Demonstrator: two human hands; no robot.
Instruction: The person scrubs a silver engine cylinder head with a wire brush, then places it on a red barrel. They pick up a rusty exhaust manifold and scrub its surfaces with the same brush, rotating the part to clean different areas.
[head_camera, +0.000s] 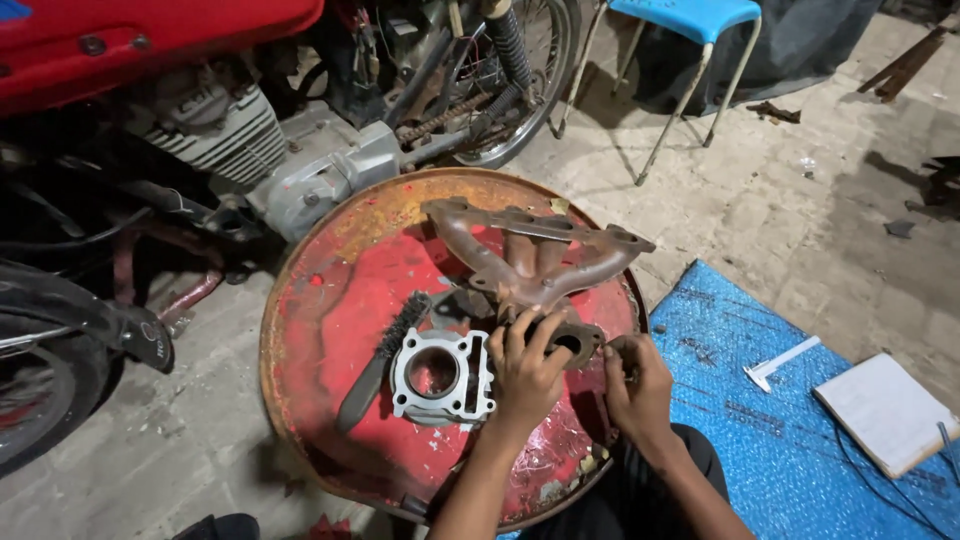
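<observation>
1. Setup: I work on the top of a rusty red drum (330, 300) on the workshop floor, beside a red motorcycle (150, 60). A rusty exhaust manifold (530, 255) lies across the far half of the drum top, its collector flange (575, 342) pointing toward me.
2. Left hand (527, 372): lies palm down over the flange end of the manifold, fingers curled and spread over its near edge, touching it. The wrist comes in from below, forearm nearly straight up the frame. The fingers are bent on the metal, bracing more than clamping; a full grip I cannot confirm.
3. Right hand (638, 385): just right of the flange, fingers drawn together around something small and dark. What it is, I cannot tell. Wrist bent inward toward the left hand.
4. Beside the left hand, touching or nearly so, sits a pale aluminium engine cylinder (440, 375), bore up. Left of that lies a wire brush (385, 355), bristles away from me.
5. Judgement on technique: the manifold is heavy and rocks on its curved runners, so the left hand should press the flange flat to the drum while the right works close in. Keep the cylinder's machined face clear of rust flakes.
6. Elsewhere: a blue mat (790, 420) with a white pad (885, 410) on my right, and a blue stool (690, 20) beyond.
</observation>
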